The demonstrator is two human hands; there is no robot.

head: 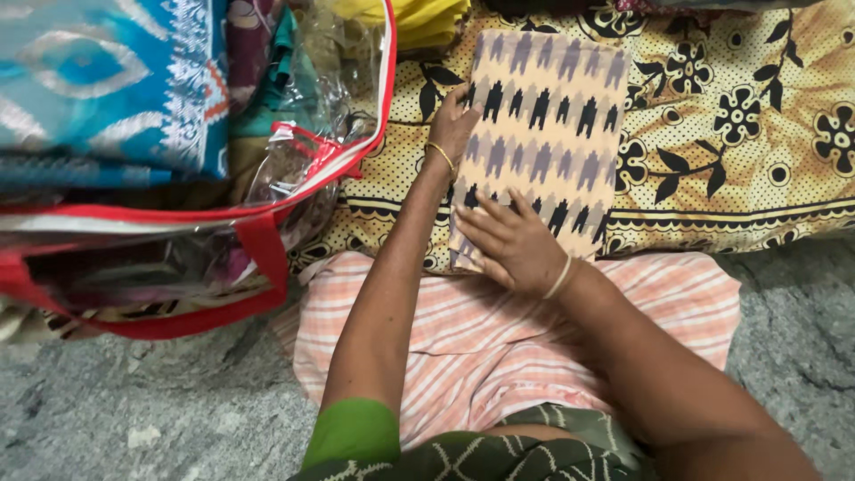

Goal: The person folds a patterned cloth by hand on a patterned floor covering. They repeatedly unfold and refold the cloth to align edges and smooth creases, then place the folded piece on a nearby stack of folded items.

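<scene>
A folded cream cloth (552,116) with rows of black and grey zigzag motifs lies lengthwise on a yellow floral sheet (748,134). My left hand (456,120), with a gold bangle at the wrist, grips the cloth's left edge near its far end. My right hand (509,240) lies flat on the cloth's near end, fingers spread and pointing left, a pale bangle at the wrist. A pink and white striped cloth (481,347) covers my lap just below.
A clear plastic bag with red trim (258,240) stands at the left, with folded fabrics inside. A folded turquoise patterned cloth (107,80) rests on top of it. A yellow cloth (427,20) shows at the top. Grey stone floor (784,338) lies on both sides.
</scene>
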